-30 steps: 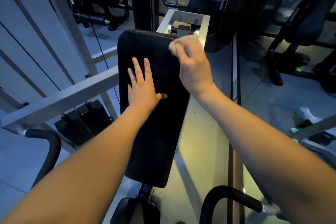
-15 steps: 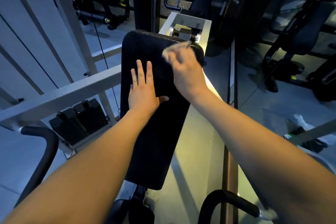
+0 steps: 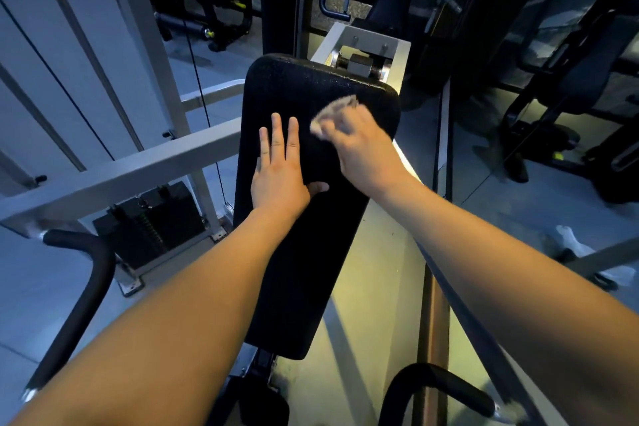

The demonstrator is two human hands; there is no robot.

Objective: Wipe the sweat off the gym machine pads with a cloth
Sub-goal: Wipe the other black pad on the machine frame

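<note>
One pad (image 3: 311, 235): long, black, round-cornered, finely pebbled surface. One cloth (image 3: 333, 111): small, pale, crumpled, lying on the pad's upper half under the right hand (image 3: 363, 149), whose fingers curl over it and hold it (hand blurred). Left hand (image 3: 280, 176) lies wide and flat on the pad just beside it, fingers straight, thumb out. Two curved black handles (image 3: 86, 287) flank the pad's near end. One grey square-section metal bar (image 3: 121, 173) at left.
</note>
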